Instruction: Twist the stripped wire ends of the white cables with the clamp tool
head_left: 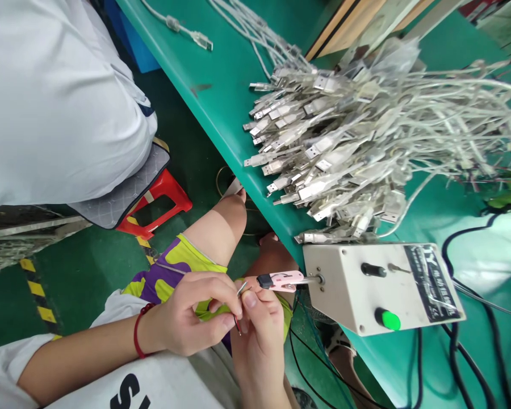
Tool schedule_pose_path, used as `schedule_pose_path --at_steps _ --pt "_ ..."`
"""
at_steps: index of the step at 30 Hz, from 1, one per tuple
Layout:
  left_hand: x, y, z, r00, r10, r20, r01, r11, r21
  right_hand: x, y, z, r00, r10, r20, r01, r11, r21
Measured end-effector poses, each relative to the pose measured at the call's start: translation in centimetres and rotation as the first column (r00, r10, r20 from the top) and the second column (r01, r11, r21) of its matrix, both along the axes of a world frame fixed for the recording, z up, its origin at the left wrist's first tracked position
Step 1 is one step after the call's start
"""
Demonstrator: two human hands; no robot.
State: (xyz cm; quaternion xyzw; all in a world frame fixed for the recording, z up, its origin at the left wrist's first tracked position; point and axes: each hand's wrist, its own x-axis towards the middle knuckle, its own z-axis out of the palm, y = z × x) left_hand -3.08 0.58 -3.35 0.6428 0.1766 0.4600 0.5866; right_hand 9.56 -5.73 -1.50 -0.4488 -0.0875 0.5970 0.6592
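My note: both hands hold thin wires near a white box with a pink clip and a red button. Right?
No: the head view shows the button is green, not red. Left hand and right hand hold thin wires near the white box and pink clip.

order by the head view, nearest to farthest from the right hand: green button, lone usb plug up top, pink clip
1. Pink clip: just up-right of the right hand.
2. Green button: picture right, on the white box.
3. Lone USB plug: picture top, on the green table.
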Motion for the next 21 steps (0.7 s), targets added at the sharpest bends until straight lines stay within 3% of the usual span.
schedule_pose_path --at_steps 8,15,21 --pt "0.0 0.1 0.2 0.999 -0.027 -0.020 0.025 0.997 -0.079 0.5 0.2 0.1 0.998 0.016 0.059 -0.009 0.994 -0.110" --pt "0.1 0.0 0.0 0.999 -0.048 -0.002 0.047 0.983 -0.177 0.7 0.4 0.0 0.998 0.026 0.065 -0.020 0.996 -0.089" --pt "0.2 0.1 0.0 0.999 -0.012 -0.047 0.006 0.992 -0.129 1.0 0.5 0.0 0.990 0.031 0.135 -0.015 0.993 -0.114"
